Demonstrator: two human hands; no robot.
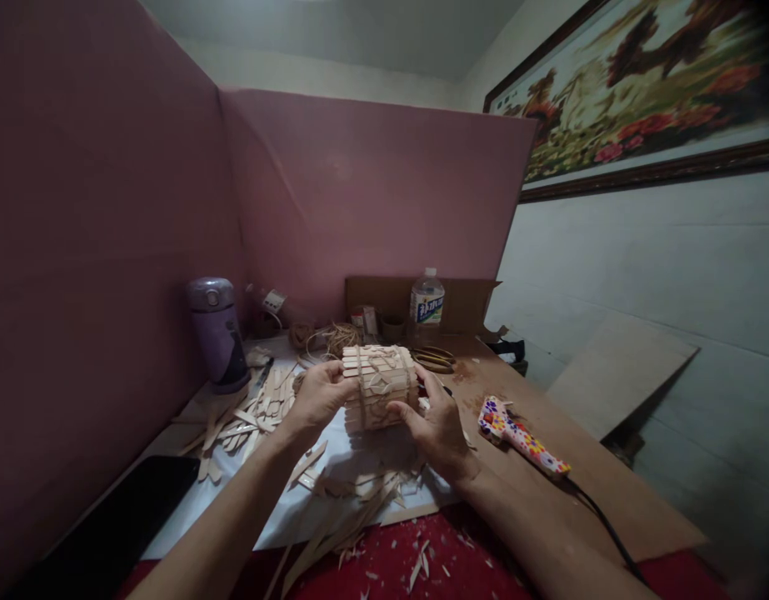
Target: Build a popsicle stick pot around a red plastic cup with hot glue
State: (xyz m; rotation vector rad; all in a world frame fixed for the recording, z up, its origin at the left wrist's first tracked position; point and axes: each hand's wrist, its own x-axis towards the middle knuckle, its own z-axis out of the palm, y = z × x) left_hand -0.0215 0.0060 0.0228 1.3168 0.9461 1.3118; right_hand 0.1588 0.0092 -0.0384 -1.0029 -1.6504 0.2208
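Between my two hands is a round holder made of popsicle sticks (382, 379), lying on its side above the table, with twine tied around it near both ends and a twine pattern on its face. My left hand (322, 392) grips its left end, fingers partly hidden behind the sticks. My right hand (435, 421) closes on the right end, thumb on the front face. Beneath it, cut stick pieces (359, 483) lie scattered over a white sheet. To the right, a flower-patterned glue gun (521, 437) rests on brown board, its black cord trailing toward me.
A purple tumbler (217, 333) stands at the left, beside a pile of loose popsicle sticks (265, 408). Behind are a twine ball (343, 337), a clear bottle (427, 304) and scissors (435, 359). A dark phone-like slab (131, 512) lies front left. Pink panels (372, 183) enclose the back and left.
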